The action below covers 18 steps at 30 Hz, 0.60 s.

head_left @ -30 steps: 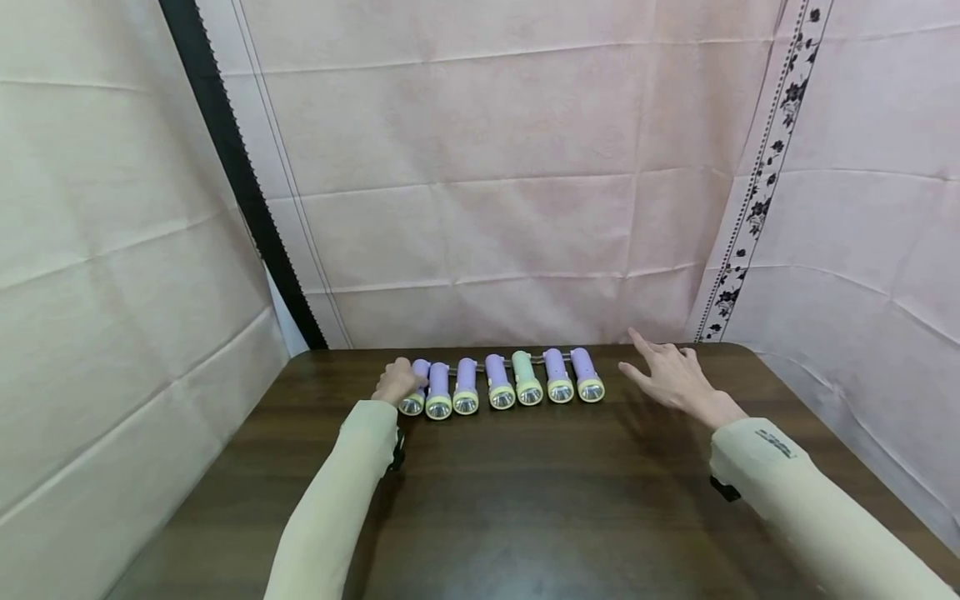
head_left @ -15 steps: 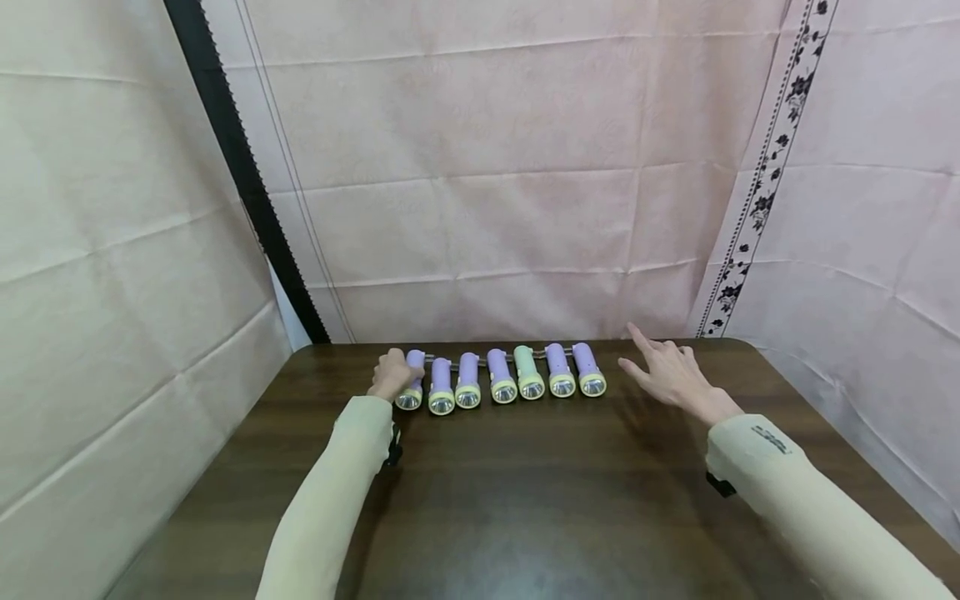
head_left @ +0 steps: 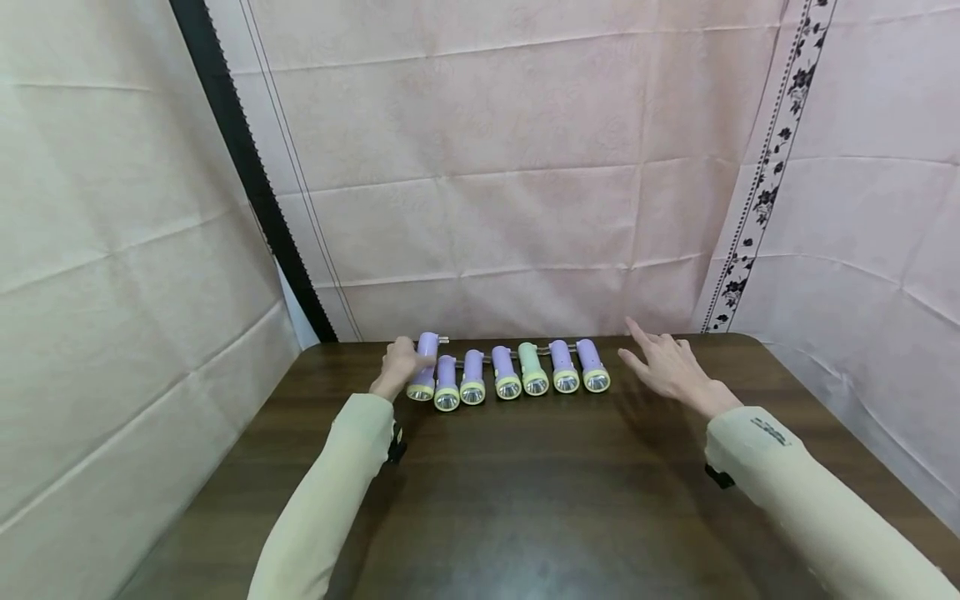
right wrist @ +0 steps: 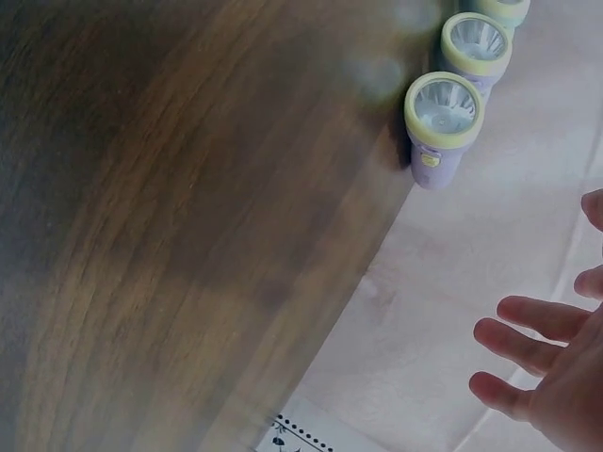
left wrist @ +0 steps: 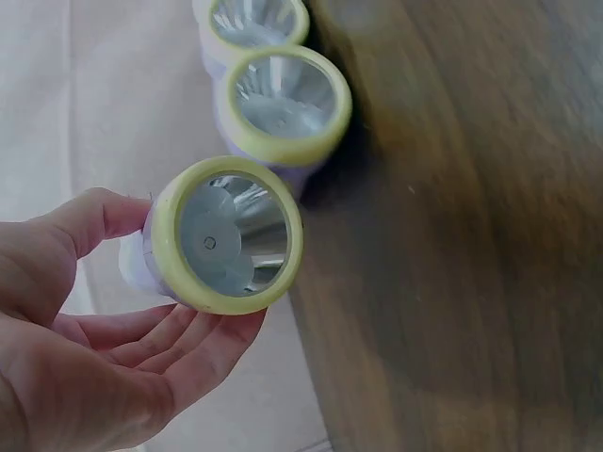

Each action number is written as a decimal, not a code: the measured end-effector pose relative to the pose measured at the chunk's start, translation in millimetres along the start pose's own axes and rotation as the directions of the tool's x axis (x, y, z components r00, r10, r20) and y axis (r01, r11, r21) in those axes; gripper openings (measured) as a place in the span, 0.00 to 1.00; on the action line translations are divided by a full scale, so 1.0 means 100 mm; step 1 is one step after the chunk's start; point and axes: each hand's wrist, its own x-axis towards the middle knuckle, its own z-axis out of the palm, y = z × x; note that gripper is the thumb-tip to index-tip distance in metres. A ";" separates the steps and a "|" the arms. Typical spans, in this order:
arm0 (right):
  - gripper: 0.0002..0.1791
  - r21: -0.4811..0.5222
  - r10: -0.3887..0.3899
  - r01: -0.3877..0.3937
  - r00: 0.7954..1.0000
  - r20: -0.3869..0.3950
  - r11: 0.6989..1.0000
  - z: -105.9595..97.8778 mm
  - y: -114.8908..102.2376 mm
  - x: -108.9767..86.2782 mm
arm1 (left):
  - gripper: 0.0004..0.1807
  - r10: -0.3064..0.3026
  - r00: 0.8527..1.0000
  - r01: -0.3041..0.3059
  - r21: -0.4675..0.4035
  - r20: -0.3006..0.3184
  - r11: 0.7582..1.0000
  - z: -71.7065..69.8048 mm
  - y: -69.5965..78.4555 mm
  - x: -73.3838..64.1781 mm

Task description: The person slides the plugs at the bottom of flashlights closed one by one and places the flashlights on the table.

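My left hand (head_left: 400,367) grips the leftmost purple flashlight (head_left: 427,360) at the row's left end. In the left wrist view, thumb and fingers curl round this flashlight's body (left wrist: 139,262) behind its yellow-rimmed lens head (left wrist: 226,240). Small metal prongs (head_left: 444,339) stick out to the right near its back end. Beside it stand more purple flashlights (head_left: 472,367), and one green flashlight (head_left: 531,360) is among them. Off the row's right end, my right hand (head_left: 670,367) hovers with spread fingers and holds nothing. The rightmost purple flashlight (head_left: 591,357) is nearest to it.
The flashlights line the far part of a dark brown wooden table (head_left: 540,492), lenses facing me. Pale cloth (head_left: 480,183) hangs right behind the table's back edge, with more cloth (head_left: 112,275) along the left side and further cloth (head_left: 862,208) on the right.
The left hand has drawn the leftmost flashlight leftward from its neighbour, then lifted it and brought it back toward the row, baring its prongs. My right hand stays in place.
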 end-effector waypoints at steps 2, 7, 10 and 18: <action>0.35 0.006 -0.008 0.008 1.000 -0.006 1.000 -0.01 -0.01 0.00 | 0.20 0.018 1.000 -0.018 -0.020 0.001 1.000 0.00 0.04 -0.03; 0.35 0.061 -0.030 0.033 0.999 -0.041 0.998 -0.03 -0.05 0.01 | 0.22 0.052 0.998 -0.051 -0.058 0.018 0.997 0.02 0.14 -0.11; 0.35 0.099 -0.034 0.039 0.998 -0.045 0.994 -0.04 -0.08 0.03 | 0.21 0.067 0.997 -0.065 -0.064 0.024 0.996 0.03 0.20 -0.15; 0.35 0.140 -0.042 0.046 0.999 -0.030 0.989 -0.08 -0.16 0.08 | 0.22 0.109 0.994 -0.107 -0.057 0.030 0.993 0.03 0.37 -0.22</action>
